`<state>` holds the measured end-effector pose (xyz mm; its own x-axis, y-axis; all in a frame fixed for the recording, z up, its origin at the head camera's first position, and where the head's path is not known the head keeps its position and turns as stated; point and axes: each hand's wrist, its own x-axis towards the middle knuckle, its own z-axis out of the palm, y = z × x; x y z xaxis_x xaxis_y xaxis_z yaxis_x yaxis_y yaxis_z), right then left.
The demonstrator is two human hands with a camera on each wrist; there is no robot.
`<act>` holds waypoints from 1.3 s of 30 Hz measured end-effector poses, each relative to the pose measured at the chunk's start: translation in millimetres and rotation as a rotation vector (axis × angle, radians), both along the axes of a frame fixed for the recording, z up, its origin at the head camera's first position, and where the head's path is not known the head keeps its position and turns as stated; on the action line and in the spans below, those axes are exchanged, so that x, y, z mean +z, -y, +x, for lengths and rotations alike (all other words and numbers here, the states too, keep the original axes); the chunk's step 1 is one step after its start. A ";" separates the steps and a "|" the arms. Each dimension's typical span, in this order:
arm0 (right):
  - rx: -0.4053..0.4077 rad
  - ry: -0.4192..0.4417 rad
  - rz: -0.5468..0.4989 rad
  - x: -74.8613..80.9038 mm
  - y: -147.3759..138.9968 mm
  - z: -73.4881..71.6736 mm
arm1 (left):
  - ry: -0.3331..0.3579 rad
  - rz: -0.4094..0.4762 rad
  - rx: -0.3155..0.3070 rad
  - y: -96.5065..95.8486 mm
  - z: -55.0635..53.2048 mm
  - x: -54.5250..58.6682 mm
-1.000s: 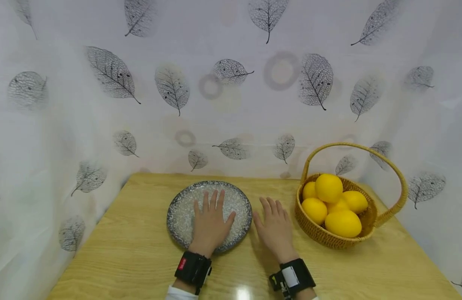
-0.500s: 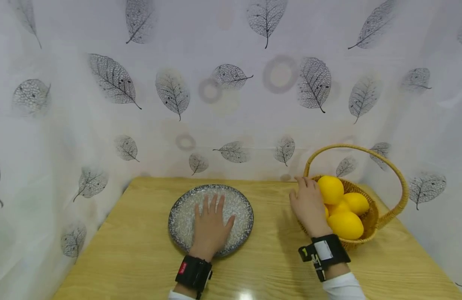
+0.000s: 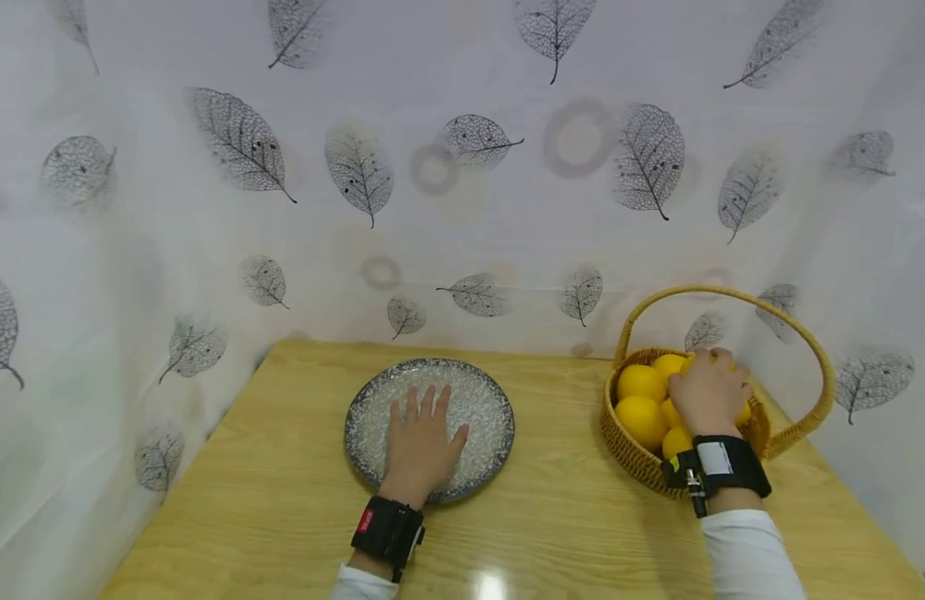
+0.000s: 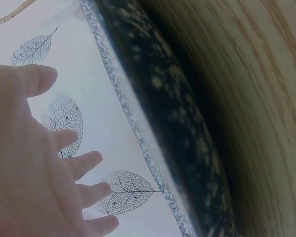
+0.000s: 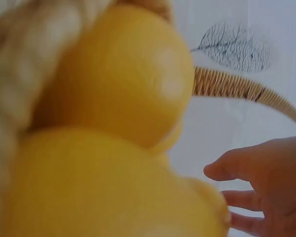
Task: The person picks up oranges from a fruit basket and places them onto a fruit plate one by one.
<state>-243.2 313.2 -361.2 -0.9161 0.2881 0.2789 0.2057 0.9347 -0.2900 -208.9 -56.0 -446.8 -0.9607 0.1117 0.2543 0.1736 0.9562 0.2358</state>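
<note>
My left hand (image 3: 420, 450) is spread with straight fingers over a round speckled grey plate (image 3: 477, 417) with a darker rim; in the left wrist view the fingers (image 4: 89, 195) show above the plate's edge (image 4: 163, 108). At the right, a wicker basket (image 3: 629, 450) with a tall hooped handle (image 3: 821, 367) holds several yellow lemons (image 3: 642, 422). My right hand (image 3: 708, 392) reaches over the lemons on the basket's right side and hides some of them. In the right wrist view its thumb (image 5: 227, 165) stands apart and its fingers come close to a lemon (image 5: 202, 197).
Both things stand on a light wooden table (image 3: 282, 467). A white curtain (image 3: 462, 225) printed with grey leaves encloses the back and sides. The basket handle arches up behind and to the right of my right hand.
My right hand has moved from beside the plate, past the basket's left side, to above the lemons at its right. The left hand stays over the plate. Some lemons in the basket appear shifted.
</note>
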 end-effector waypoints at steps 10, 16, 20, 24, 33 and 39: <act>-0.007 0.029 -0.076 -4.8 -17.0 -8.7 | -0.017 -0.054 0.020 6.5 -10.4 2.9; -0.024 0.056 -0.095 -1.3 -16.2 -9.0 | -0.063 -0.092 0.032 23.1 -19.5 15.8; -0.009 0.034 -0.090 -6.3 -17.8 -4.8 | -0.032 -0.098 0.033 48.9 -23.9 27.5; -0.008 0.039 -0.089 -10.7 -15.2 -3.9 | 0.064 -0.085 0.072 87.8 -28.1 32.0; -0.009 0.071 -0.087 -14.1 -15.7 -2.1 | 0.310 -0.032 0.090 143.7 -52.0 10.5; -0.013 0.068 -0.073 -10.3 -23.7 0.5 | 0.323 0.061 0.006 144.7 -68.9 2.2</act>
